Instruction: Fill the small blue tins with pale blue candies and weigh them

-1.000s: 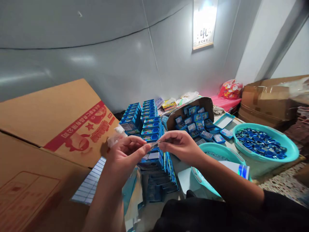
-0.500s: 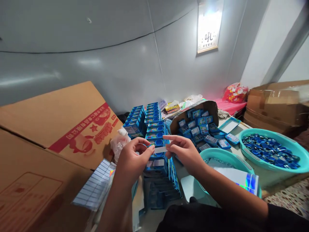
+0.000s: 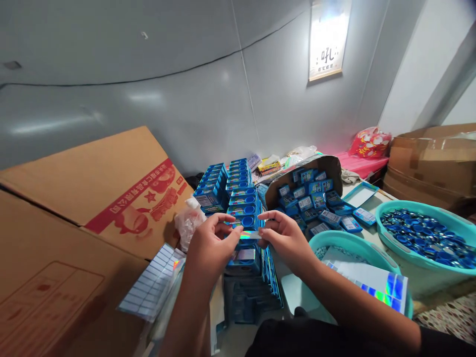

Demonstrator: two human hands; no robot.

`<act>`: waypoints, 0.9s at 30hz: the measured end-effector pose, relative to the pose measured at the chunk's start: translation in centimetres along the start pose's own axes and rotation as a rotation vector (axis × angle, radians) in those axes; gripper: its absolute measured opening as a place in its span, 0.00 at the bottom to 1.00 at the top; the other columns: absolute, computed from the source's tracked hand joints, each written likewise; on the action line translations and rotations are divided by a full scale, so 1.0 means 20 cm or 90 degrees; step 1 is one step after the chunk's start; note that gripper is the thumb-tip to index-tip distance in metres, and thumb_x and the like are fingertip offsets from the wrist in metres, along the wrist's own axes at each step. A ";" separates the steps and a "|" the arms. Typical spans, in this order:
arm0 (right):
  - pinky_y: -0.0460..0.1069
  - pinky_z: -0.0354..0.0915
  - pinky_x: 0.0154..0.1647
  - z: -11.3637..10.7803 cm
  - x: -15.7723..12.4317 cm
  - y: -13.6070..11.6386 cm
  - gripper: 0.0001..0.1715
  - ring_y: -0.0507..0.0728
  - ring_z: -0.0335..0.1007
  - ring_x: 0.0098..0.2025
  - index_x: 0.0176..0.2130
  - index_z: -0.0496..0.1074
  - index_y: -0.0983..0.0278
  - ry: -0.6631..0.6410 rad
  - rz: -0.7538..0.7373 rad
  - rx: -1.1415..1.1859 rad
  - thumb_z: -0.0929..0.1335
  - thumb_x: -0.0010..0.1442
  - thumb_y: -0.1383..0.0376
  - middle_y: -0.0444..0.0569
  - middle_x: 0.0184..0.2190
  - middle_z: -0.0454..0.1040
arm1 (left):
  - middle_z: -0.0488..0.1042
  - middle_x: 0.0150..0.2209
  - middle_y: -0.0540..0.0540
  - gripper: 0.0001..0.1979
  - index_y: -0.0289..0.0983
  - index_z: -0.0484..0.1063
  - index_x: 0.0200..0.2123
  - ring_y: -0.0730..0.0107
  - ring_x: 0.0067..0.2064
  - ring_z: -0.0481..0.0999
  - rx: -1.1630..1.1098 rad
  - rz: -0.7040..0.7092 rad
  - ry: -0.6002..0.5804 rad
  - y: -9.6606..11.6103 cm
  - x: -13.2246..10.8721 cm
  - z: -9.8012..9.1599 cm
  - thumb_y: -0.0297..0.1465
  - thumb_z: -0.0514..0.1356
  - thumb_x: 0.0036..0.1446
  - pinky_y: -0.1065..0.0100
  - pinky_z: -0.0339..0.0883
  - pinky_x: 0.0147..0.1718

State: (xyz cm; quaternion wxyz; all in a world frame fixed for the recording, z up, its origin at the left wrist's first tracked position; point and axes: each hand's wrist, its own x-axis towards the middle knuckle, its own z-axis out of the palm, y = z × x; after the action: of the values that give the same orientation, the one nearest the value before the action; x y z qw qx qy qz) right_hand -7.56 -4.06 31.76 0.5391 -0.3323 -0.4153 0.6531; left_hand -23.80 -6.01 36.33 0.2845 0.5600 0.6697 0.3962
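Note:
A small shiny rectangular sticker (image 3: 250,235) is stretched between my two hands, its surface giving off rainbow colours. My left hand (image 3: 212,240) pinches its left end between thumb and forefinger. At the right end, my right hand (image 3: 284,239) pinches it the same way. Right behind and below the sticker stand rows of blue boxes (image 3: 243,198) with oval windows on top. The nearest box (image 3: 243,258) bears a pale label on its front. Whether the sticker touches a box, I cannot tell.
Left stands a large cardboard carton (image 3: 126,198), with a sheet of labels (image 3: 152,285) before it. Loose blue boxes spill from a tipped carton (image 3: 336,171). Right are a turquoise basin (image 3: 385,245) of blue-and-silver pieces and another basin (image 3: 372,243) with a holographic sheet (image 3: 366,277) across it.
The sticker has tilted and now shines in rainbow colours where it looked whitish before. Both hands keep their pinch. The whole view has shifted slightly.

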 end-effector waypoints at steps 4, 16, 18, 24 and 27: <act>0.48 0.63 0.29 -0.01 0.01 0.02 0.20 0.51 0.68 0.22 0.41 0.68 0.64 -0.022 -0.012 -0.015 0.74 0.50 0.60 0.36 0.19 0.69 | 0.75 0.25 0.51 0.19 0.38 0.72 0.41 0.69 0.24 0.74 0.030 0.017 0.007 0.00 0.00 0.00 0.43 0.67 0.50 0.71 0.67 0.21; 0.47 0.59 0.28 -0.02 0.00 0.06 0.17 0.50 0.63 0.22 0.36 0.64 0.60 -0.042 -0.037 -0.006 0.74 0.50 0.62 0.36 0.18 0.67 | 0.69 0.31 0.52 0.22 0.39 0.72 0.43 0.71 0.28 0.68 0.098 0.091 0.081 -0.07 0.01 0.00 0.44 0.68 0.48 0.70 0.64 0.28; 0.47 0.59 0.28 -0.02 0.01 0.07 0.18 0.50 0.63 0.22 0.36 0.64 0.60 -0.053 -0.028 -0.001 0.75 0.51 0.61 0.35 0.18 0.67 | 0.65 0.31 0.53 0.22 0.39 0.73 0.43 0.72 0.28 0.67 0.105 0.107 0.089 -0.09 0.02 -0.01 0.43 0.69 0.47 0.70 0.63 0.28; 0.45 0.58 0.26 -0.03 0.01 0.11 0.25 0.48 0.63 0.22 0.34 0.64 0.61 -0.063 0.016 0.073 0.78 0.49 0.53 0.35 0.19 0.67 | 0.67 0.33 0.52 0.19 0.39 0.75 0.42 0.74 0.26 0.65 0.102 0.081 0.030 -0.09 0.01 -0.03 0.44 0.66 0.51 0.70 0.62 0.26; 0.44 0.56 0.24 -0.04 0.01 0.14 0.29 0.48 0.63 0.21 0.32 0.63 0.61 -0.071 0.045 0.073 0.79 0.46 0.49 0.36 0.19 0.68 | 0.67 0.34 0.51 0.20 0.39 0.75 0.42 0.74 0.26 0.65 0.093 0.075 0.000 -0.08 0.01 -0.03 0.45 0.67 0.50 0.71 0.62 0.25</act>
State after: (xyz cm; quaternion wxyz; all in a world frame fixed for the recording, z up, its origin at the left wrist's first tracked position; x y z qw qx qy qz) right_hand -8.12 -3.90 28.97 0.5100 -0.2787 -0.3946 0.7117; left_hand -25.23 -6.02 35.28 0.2196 0.6174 0.6627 0.3624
